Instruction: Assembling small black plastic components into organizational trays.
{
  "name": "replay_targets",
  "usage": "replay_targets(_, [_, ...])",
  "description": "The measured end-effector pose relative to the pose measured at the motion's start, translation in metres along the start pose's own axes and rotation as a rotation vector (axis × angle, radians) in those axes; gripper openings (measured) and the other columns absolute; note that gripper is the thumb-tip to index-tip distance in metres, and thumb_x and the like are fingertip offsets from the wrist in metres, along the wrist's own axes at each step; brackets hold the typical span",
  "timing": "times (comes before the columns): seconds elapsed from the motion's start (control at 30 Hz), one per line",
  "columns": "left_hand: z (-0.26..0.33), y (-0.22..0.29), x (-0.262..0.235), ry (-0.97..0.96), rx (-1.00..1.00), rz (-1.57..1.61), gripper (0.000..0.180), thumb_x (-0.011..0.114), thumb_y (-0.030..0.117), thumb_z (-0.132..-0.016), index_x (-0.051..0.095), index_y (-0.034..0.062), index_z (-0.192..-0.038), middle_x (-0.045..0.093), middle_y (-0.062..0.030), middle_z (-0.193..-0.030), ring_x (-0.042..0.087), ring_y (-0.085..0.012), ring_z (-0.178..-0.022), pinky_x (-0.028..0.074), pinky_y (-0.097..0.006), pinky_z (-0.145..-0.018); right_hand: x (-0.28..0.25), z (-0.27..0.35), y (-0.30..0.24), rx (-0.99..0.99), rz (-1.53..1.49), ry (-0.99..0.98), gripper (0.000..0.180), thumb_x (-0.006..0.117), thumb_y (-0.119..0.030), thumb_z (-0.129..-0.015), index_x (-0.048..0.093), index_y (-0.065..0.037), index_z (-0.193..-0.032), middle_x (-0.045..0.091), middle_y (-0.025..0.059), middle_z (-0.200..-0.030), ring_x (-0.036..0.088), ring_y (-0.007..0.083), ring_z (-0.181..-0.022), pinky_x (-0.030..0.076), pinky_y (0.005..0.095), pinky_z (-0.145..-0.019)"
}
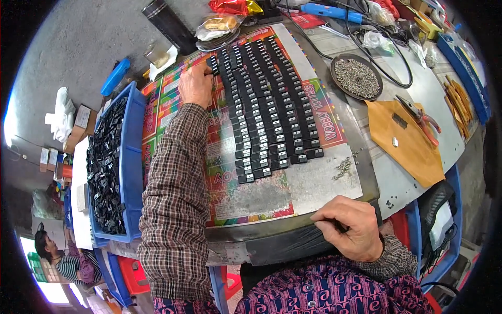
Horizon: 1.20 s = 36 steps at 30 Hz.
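Several long rows of small black plastic parts [259, 112] with silvery metal pieces on them lie side by side on a colourful printed cardboard sheet [277, 201]. At the far left end of these rows is my left hand [196, 86], its fingers bent and closed around a black part of the leftmost row; the palm hides some of the grip. My right hand [351, 228] hovers at the table's front edge, thumb and forefinger pressed together. What it pinches, if anything, is too small to see. A little pile of tiny metal pieces [342, 170] lies on the sheet beyond it.
A blue bin [133, 157] full of loose black parts stands at the left. To the right are a round dish [333, 70] of small metal pieces and pliers [421, 118] on brown paper [405, 154]. Cables and a dark cylinder [170, 26] lie farther back.
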<state>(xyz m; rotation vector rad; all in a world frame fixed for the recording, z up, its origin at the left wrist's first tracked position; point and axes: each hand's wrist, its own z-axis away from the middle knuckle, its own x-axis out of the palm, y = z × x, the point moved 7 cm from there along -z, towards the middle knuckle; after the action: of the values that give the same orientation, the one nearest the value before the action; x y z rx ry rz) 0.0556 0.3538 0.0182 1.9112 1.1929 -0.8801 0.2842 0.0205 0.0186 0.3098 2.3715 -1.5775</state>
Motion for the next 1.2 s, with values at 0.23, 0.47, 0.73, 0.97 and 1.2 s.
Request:
replay_targets(0.23, [0.033,-0.006,-0.045,0.095,0.132,0.108,0.015,0.065,0.016,-0.078,0.071,0.0072,-0.089,0.069,-0.0163,-0.083,0.067,-0.0322,-0.078,0.051,-0.04,-0.073,0.0,-0.002,-0.004,0.035,0.033,-0.043,0.016,0.068,0.007,-0.074,0.065,0.001,-0.088,0.063,0.01,-0.075,0.06,0.0202,-0.061,0.048,0.0288,-0.055])
replay_targets(0.47, [0.129,0.003,-0.138,-0.011,0.08,0.106,0.015,0.066,0.014,-0.083,0.07,0.0038,-0.093,0.066,-0.0102,-0.076,0.055,-0.0154,-0.057,0.043,-0.03,-0.056,0.002,-0.001,-0.004,0.06,0.066,-0.016,0.012,0.067,0.007,-0.076,0.065,0.001,-0.085,0.062,0.0083,-0.074,0.057,0.0154,-0.059,0.045,0.0258,-0.054])
replay_targets(0.73, [0.214,-0.025,-0.182,-0.003,-0.104,0.134,0.009,0.064,0.001,-0.083,0.068,-0.001,-0.09,0.063,-0.011,-0.076,0.056,-0.0145,-0.058,0.044,-0.027,-0.055,0.003,0.003,-0.006,0.124,0.083,0.007,0.01,0.064,0.007,-0.078,0.065,0.001,-0.086,0.058,0.0051,-0.074,0.051,0.0085,-0.058,0.039,0.0219,-0.052])
replay_targets(0.97, [0.221,-0.033,-0.18,0.018,-0.129,-0.007,0.013,0.069,0.014,-0.082,0.069,0.0018,-0.086,0.063,-0.0135,-0.078,0.061,-0.0253,-0.063,0.047,-0.035,-0.057,0.009,0.005,-0.008,0.11,0.093,0.033,0.008,0.062,0.006,-0.08,0.065,0.002,-0.086,0.058,0.0044,-0.073,0.051,0.0074,-0.06,0.038,0.0211,-0.053])
replay_targets(1.2, [0.218,-0.031,-0.16,-0.009,-0.197,-0.326,0.034,0.073,0.037,-0.078,0.065,0.0038,-0.083,0.061,-0.0124,-0.082,0.062,-0.0319,-0.072,0.047,-0.042,-0.063,0.007,0.008,-0.007,0.087,0.104,0.068,0.008,0.063,0.005,-0.08,0.065,0.002,-0.087,0.06,0.0046,-0.074,0.052,0.008,-0.06,0.039,0.0214,-0.053])
